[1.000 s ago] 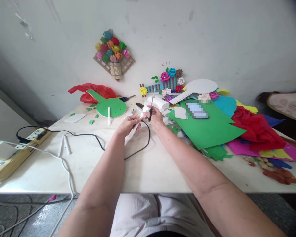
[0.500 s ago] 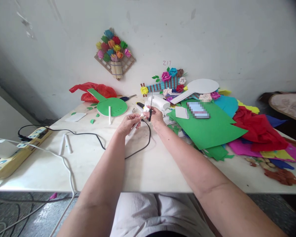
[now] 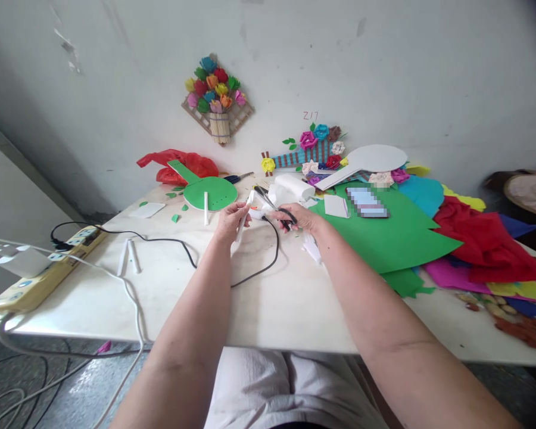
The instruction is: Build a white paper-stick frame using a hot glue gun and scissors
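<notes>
Right hand (image 3: 301, 217), gripping scissors (image 3: 287, 213), had drawn away from the left hand (image 3: 233, 220) pinching a white strip (image 3: 241, 226), apparently mid-trimming, so another cut would need realigned blades (image 3: 267, 199).

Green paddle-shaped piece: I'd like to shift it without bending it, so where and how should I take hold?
Probably by the handle of the green paddle, low down near the round part, coming from the near left. The handle is narrow enough to pinch and slants away to the far left, while red plastic bunches around its far end.
</notes>
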`<state>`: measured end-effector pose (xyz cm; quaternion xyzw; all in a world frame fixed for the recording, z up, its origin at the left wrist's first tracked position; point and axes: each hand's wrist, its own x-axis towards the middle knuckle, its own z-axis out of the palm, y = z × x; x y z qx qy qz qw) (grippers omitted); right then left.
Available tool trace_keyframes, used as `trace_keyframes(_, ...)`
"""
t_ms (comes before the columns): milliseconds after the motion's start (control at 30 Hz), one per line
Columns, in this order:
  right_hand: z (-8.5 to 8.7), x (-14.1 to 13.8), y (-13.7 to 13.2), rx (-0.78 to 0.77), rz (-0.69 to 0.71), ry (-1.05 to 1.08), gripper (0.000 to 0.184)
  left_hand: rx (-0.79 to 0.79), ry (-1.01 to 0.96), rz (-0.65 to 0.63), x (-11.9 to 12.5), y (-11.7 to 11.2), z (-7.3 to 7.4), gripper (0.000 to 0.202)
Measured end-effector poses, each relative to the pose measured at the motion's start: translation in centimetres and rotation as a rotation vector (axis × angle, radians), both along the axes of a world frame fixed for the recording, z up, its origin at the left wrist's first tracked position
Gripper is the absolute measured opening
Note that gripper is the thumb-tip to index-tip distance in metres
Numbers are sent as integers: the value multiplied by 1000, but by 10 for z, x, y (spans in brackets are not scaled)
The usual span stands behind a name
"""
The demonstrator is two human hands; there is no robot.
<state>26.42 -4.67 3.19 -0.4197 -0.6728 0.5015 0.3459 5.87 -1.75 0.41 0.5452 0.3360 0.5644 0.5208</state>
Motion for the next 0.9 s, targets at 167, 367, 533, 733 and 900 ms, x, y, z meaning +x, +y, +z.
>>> trace_keyframes(167,6,6,-3,-26,53,-142,43,-17,9,-23,-1,0,0,34)
trace_keyframes(367,10,4,-6,-43,44,-253,46,-34,59,-67,2,-2,0,34)
trace_keyframes(533,9,0,-5,-47,52,-249,46,-1,83,-143,4,-1,-1,32)
trace_keyframes(733,8,-3,-5,-22,60,-269,44,28,93,-205,4,0,-4,32)
trace_keyframes(900,9,-5,-6,-16,64,-265,42,27,113,-201,4,-1,-4,31)
